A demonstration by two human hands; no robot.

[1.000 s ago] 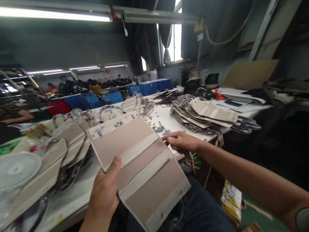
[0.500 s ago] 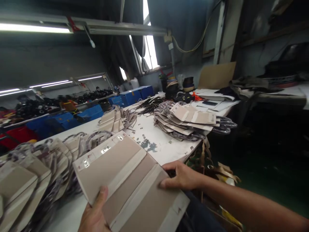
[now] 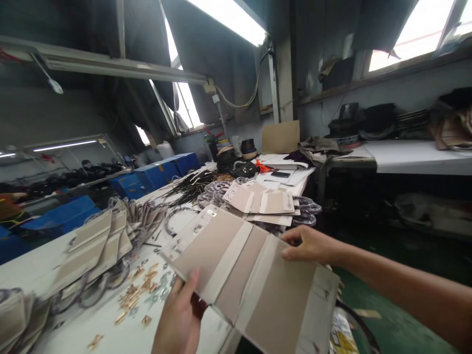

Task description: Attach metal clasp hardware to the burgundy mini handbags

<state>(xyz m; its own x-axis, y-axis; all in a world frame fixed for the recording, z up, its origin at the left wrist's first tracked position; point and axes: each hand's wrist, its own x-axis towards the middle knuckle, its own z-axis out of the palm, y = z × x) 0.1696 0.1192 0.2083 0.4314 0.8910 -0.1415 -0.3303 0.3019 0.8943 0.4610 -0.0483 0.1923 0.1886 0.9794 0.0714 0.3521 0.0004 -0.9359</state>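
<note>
Both my hands hold a flat, unfolded bag panel (image 3: 243, 265), beige inside, with two pale strips across its middle and small metal fittings along its far left edge. My left hand (image 3: 180, 309) grips the near left edge, thumb on top. On the far right edge, my right hand (image 3: 313, 246) pinches the panel between thumb and fingers. A dark curved handle (image 3: 359, 319) shows beyond the panel's right end. Just past the panel lies a pile of similar bag panels (image 3: 265, 201) with plastic-wrapped handles.
On the white table (image 3: 147, 339) at left are small gold metal pieces (image 3: 132, 295) and more stacked panels (image 3: 92, 246). Dark cords (image 3: 188, 187), a phone (image 3: 280, 174) and rolls of trim (image 3: 248, 146) lie farther back. Blue boxes (image 3: 158, 172) stand beyond the table.
The view has swung right. The held panel has come round toward the pile of panels and shifted right in the picture, with both hands still on it. Gold pieces now show.
</note>
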